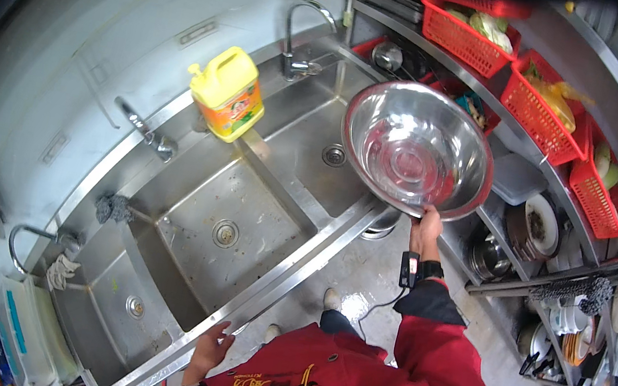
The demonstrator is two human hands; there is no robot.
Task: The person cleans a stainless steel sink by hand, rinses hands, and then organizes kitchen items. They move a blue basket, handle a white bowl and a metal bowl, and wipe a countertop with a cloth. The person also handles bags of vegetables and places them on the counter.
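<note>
My right hand grips the near rim of a large, shiny stainless steel bowl. The bowl is tilted with its inside towards me, over the right end of the sink. No contents can be made out in it. My left hand is beside the sink's front edge, fingers apart and holding nothing; whether it touches the edge is unclear. Before me is a steel sink with three basins; the middle basin has its drain showing. A yellow plastic jug stands at the back of the divider between the middle and right basins.
Chrome faucets line the sink's back. A steel wool scourer and a cloth lie towards the left. Red plastic baskets with vegetables fill the right shelf, with pots and dishes below. Plastic bins stand at the far left.
</note>
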